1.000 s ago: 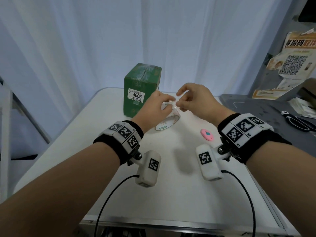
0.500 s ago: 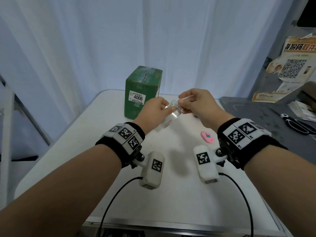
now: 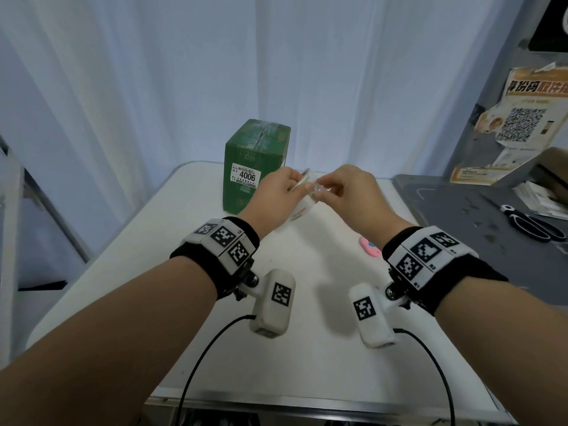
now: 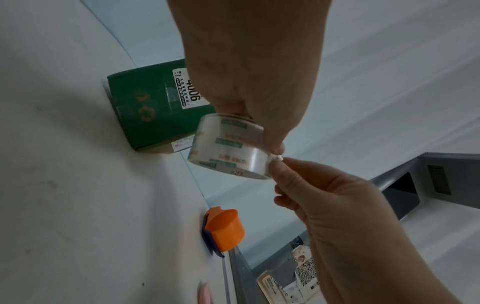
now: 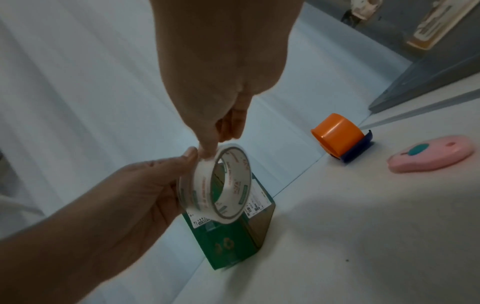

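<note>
A roll of clear tape (image 3: 302, 207) with green and orange print is held above the white table (image 3: 307, 348), in front of a green cardboard box (image 3: 255, 167). My left hand (image 3: 295, 187) grips the roll (image 4: 228, 148) across its width, thumb and fingers curled on it. My right hand (image 3: 319, 190) pinches the tape's loose end at the roll's rim (image 5: 215, 185). In the left wrist view the right hand's fingertips (image 4: 276, 164) meet the roll's edge. The box stands upright and taped, with a white label reading 4006.
A pink pocket cutter (image 3: 370, 246) lies on the table beside my right wrist. An orange tape dispenser (image 5: 337, 136) sits near the table's far right edge. Black scissors (image 3: 534, 222) lie on the grey mat (image 3: 461, 210) to the right. White curtains hang behind.
Both hands have lifted the tape roll and turned it. It hung lower with its open face showing; now it sits higher between the fingertips.
</note>
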`<control>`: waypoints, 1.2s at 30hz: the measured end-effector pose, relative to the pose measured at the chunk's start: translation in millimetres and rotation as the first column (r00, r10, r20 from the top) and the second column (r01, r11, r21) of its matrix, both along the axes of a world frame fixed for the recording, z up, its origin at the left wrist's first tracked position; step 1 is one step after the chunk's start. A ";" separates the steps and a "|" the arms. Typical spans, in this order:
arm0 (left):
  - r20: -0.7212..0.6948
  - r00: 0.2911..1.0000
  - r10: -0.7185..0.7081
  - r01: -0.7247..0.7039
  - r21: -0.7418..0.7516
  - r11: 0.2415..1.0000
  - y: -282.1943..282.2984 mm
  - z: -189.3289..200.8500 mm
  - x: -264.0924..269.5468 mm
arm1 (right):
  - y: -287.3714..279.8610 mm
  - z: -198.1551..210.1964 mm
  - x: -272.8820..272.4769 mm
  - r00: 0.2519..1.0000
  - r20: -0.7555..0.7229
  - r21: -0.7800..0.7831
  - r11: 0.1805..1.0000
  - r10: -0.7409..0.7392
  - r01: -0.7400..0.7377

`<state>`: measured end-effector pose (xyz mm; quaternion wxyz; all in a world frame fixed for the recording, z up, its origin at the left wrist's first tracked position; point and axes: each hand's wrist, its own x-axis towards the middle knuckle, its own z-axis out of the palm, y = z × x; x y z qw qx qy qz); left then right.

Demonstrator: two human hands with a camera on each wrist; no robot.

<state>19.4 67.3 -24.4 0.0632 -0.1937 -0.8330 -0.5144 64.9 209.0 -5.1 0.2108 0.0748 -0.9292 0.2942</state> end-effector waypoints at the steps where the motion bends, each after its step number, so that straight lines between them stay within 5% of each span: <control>1: 0.006 1.000 -0.012 0.012 -0.005 1.000 -0.3 0.3 0.5 | 0.5 0.0 0.4 0.999 -0.035 0.066 0.998 -0.011 0.013; 5: 0.034 0.998 -0.048 0.049 -0.032 0.998 -2.1 4.6 2.7 | -2.0 -0.1 -0.8 0.996 -0.078 0.199 0.979 -0.038 0.053; 15: -0.065 0.990 -0.127 0.101 -0.308 0.946 4.4 15.8 7.6 | 0.9 -12.0 3.7 0.996 -0.012 0.116 0.989 -0.086 0.087; 23: -0.161 0.975 -0.156 0.090 -0.358 0.930 6.8 17.7 14.0 | 17.5 -10.8 12.2 0.994 0.099 -0.203 0.979 0.048 -0.027; 31: -0.222 0.963 -0.154 0.041 -0.442 0.896 2.7 33.5 14.7 | 22.7 -1.9 19.3 0.966 0.245 -0.283 0.959 0.079 -0.006; 36: -0.257 0.945 -0.203 0.007 -0.604 0.797 0.8 44.6 8.6 | 38.6 14.3 19.5 0.996 0.055 -0.168 0.982 -0.075 0.083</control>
